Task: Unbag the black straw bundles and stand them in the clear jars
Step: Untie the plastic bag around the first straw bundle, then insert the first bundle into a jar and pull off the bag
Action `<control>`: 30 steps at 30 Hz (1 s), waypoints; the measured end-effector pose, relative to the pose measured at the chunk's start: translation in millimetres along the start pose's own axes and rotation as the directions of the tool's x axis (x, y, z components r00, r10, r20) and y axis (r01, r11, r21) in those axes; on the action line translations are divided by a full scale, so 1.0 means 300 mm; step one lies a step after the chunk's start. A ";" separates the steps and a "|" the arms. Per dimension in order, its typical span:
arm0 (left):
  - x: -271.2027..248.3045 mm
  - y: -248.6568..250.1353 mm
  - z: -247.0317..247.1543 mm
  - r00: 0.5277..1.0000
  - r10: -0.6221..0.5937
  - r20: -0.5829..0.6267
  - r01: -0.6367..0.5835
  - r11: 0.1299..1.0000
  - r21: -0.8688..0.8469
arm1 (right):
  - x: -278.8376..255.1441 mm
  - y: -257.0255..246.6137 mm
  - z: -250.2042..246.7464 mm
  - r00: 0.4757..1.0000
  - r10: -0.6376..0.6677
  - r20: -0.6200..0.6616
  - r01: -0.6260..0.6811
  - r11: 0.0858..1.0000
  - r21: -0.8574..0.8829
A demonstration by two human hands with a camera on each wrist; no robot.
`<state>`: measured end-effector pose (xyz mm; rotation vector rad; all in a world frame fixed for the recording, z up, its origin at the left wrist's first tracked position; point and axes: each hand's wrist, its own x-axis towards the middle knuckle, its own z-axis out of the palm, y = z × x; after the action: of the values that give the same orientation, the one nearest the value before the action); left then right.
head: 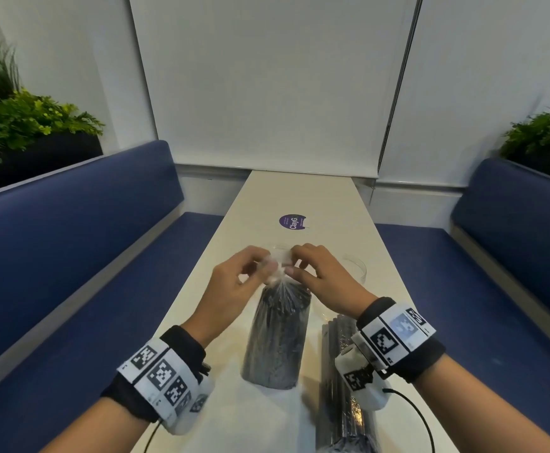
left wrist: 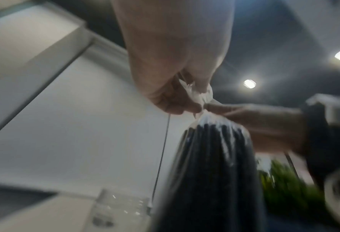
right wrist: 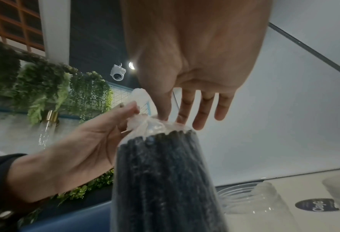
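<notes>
A clear plastic bag of black straws (head: 275,335) stands upright on the pale table (head: 329,204), near the middle of its width, its long axis vertical and its knotted neck (head: 278,266) pointing up. The left hand (head: 234,286) pinches the twisted plastic of the neck from the left with thumb and fingertips; the right hand (head: 324,279) pinches the same knot from the right with thumb and forefinger, and the right wrist view shows its other three fingers (right wrist: 202,108) spread straight above the bag's shoulder. A second bagged bundle of black straws (head: 344,387) lies flat on the table just right of the standing one, its long axis running near to far; the right wrist band hides its middle and the bottom edge of the head view cuts off its near end.

So two straw bundles show, both bagged. Two clear jars can be made out: one (head: 355,266) stands on the table to the far right of the hands, only its rim and side faintly visible; the other (head: 275,248) sits behind the knot, mostly hidden by the fingers. A round purple sticker (head: 292,221) lies farther along the table. The left wrist view is blurred
</notes>
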<state>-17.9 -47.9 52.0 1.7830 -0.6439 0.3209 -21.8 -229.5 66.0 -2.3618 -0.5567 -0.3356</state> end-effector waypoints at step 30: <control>-0.080 -0.153 0.037 0.956 -0.223 -0.189 0.156 0.936 -0.314 | -0.055 0.028 0.200 0.936 0.234 0.261 -0.341 0.785 0.517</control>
<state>-12.3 -43.3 -0.5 1.4805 -0.3352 0.2695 -27.0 -200.0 10.8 -1.8659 -0.3058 0.1774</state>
